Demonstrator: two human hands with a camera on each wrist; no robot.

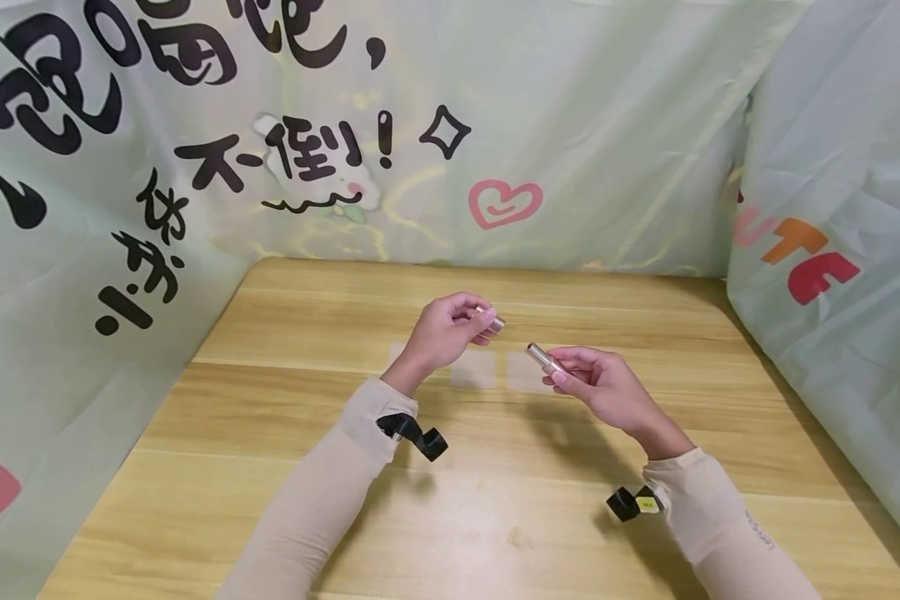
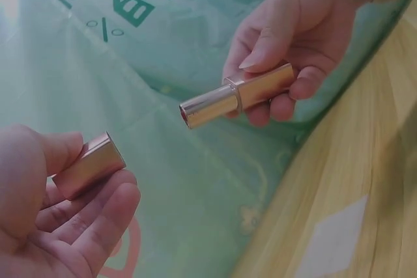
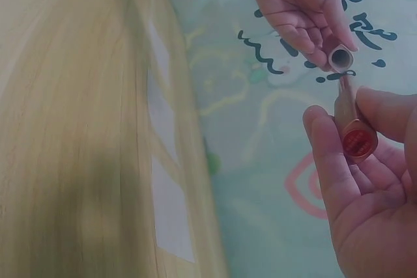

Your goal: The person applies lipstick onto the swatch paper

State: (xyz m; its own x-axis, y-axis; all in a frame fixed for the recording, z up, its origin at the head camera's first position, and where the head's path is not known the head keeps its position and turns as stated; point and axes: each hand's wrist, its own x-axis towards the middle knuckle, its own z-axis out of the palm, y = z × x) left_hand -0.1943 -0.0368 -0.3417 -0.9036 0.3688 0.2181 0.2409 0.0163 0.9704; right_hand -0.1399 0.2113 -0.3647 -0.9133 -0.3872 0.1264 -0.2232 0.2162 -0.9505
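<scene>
Between thumb and fingers, my left hand [image 1: 450,327] pinches a rose-gold lipstick cap [image 2: 91,166]. Its hollow open end [image 3: 341,58] faces the other piece in the right wrist view. My right hand [image 1: 602,386] grips a metallic lipstick tube [image 2: 241,94] by its base, with the narrower silver neck pointing toward the cap. A little red shows inside the neck's mouth, and a red round label [image 3: 359,142] covers the tube's bottom. Cap and tube are apart, both held up above the wooden table [image 1: 495,517].
Pale rectangular patches [image 1: 472,368] lie in a row on the table beneath the hands. A printed fabric curtain [image 1: 607,142] closes off the back and sides. Each sleeved wrist carries a small black camera mount [image 1: 414,433].
</scene>
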